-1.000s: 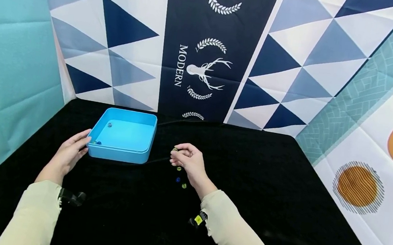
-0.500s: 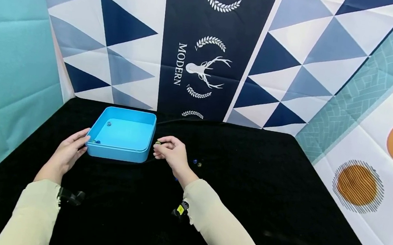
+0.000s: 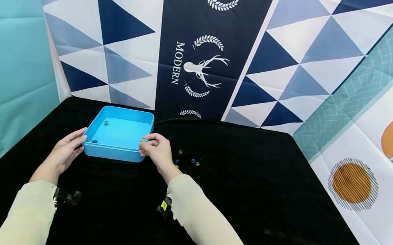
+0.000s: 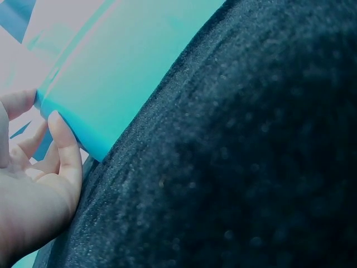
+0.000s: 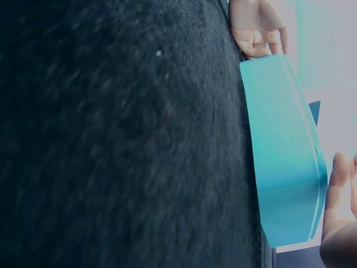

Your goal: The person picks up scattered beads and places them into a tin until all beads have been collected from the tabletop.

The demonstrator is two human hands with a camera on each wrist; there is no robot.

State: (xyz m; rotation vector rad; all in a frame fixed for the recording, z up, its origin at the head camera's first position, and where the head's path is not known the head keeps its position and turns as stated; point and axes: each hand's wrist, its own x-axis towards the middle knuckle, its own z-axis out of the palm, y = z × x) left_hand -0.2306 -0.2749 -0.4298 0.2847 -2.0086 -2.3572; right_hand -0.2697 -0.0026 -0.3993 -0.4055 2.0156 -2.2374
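Observation:
A square blue box (image 3: 116, 153) stands on the black cloth, its top uncovered. My left hand (image 3: 62, 154) holds its front left corner, thumb against the wall and fingers round the side, as the left wrist view also shows. Inside the box lie a greyish marble (image 3: 106, 123) near the back left and a blue marble (image 3: 95, 141) by the front wall, beside a greenish one. My right hand (image 3: 157, 150) is at the right rim, pinching a yellow-green marble (image 3: 142, 140) between thumb and fingertips. In the right wrist view the right fingers (image 5: 336, 187) are beside the box's rim.
Several loose marbles lie on the cloth right of my right hand, among them a blue marble (image 3: 193, 160), a yellowish marble (image 3: 197, 164) and a green marble (image 3: 180, 151). Patterned cloth (image 3: 128, 21) hangs behind the black-covered table (image 3: 248, 177).
My right hand has carried the pinched marble leftward from the loose marbles to the box's right rim. The left hand keeps its hold on the box corner.

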